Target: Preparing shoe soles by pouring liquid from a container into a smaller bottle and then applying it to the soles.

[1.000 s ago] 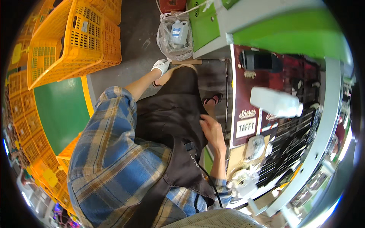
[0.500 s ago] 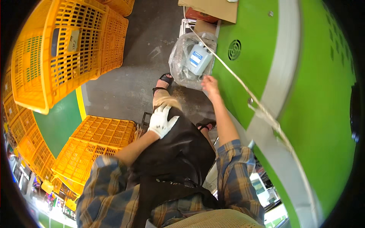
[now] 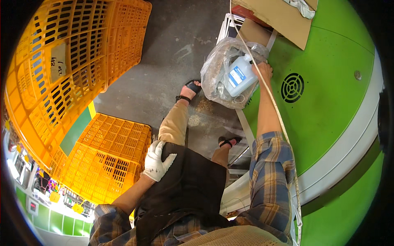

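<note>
Bottle [image 3: 244,74], translucent with a blue and white label, is seen tilted in a clear plastic bag [image 3: 213,70], near the right edge of the bag's mouth. The bag is set on the dark floor [image 3: 172,53], beside a green panel [image 3: 324,69] fitted with a round black vent [image 3: 292,87].

Right hand [image 3: 264,72]: bare, placed at the upper right side of the bottle. Fingers are bent toward it; the tips are hidden, so whether they are closed on the bottle cannot be told. The wrist is crossed by a white cord [image 3: 282,125].

Left hand [image 3: 156,160]: white-gloved, laid on the black apron [image 3: 188,176] over the left leg. Fingers are held close together, thumb spread away; nothing is gripped.

A large yellow crate [image 3: 88,49] is noted at left, with lower yellow crates [image 3: 111,158] beside the gloved hand. Cardboard [image 3: 279,18] is seen beyond the bag.
</note>
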### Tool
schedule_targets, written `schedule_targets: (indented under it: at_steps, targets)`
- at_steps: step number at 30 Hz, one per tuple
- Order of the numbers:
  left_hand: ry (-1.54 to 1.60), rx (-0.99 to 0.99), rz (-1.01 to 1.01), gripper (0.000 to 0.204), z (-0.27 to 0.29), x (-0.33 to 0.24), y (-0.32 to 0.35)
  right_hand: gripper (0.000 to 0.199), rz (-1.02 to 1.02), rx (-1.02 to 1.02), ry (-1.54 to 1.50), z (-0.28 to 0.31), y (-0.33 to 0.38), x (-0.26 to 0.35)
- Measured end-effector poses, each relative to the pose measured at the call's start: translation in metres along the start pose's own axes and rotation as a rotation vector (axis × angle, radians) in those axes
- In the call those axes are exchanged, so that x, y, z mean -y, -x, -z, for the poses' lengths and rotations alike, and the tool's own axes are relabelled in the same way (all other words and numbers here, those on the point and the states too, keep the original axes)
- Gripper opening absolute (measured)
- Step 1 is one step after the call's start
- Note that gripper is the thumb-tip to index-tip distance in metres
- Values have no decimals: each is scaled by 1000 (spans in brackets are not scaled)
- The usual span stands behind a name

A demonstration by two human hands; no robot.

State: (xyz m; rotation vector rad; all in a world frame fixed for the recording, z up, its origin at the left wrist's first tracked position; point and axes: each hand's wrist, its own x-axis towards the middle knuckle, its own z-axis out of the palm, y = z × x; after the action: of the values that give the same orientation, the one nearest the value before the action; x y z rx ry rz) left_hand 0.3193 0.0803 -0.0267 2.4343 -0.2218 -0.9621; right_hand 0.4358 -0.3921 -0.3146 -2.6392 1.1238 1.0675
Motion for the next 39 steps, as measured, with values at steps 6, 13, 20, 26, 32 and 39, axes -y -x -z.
schedule_targets:
  at_steps: [6, 13, 20, 26, 32, 39]
  targets:
    - [-9, -22, -65, 56, 0, -2, 3, 47, 161, 165, -302, -2, 42, -25]
    - [-78, 41, -122, 59, -23, -7, 14, 49, -72, -110, -890, -17, 175, -72]
    - [77, -220, -638, 73, -28, -83, 53, 33, -138, -98, -1456, 33, 439, -61]
    - [351, -318, -1324, 59, -56, -150, 146, 27, -117, -148, -1785, 63, 636, -112]
    - [320, -112, -1414, 48, -52, -149, 238, 23, 84, -218, -2119, 45, 747, -159]
    - [254, 7, -1611, 30, -10, -168, 313, 39, -147, -1002, -951, 44, 858, -205]
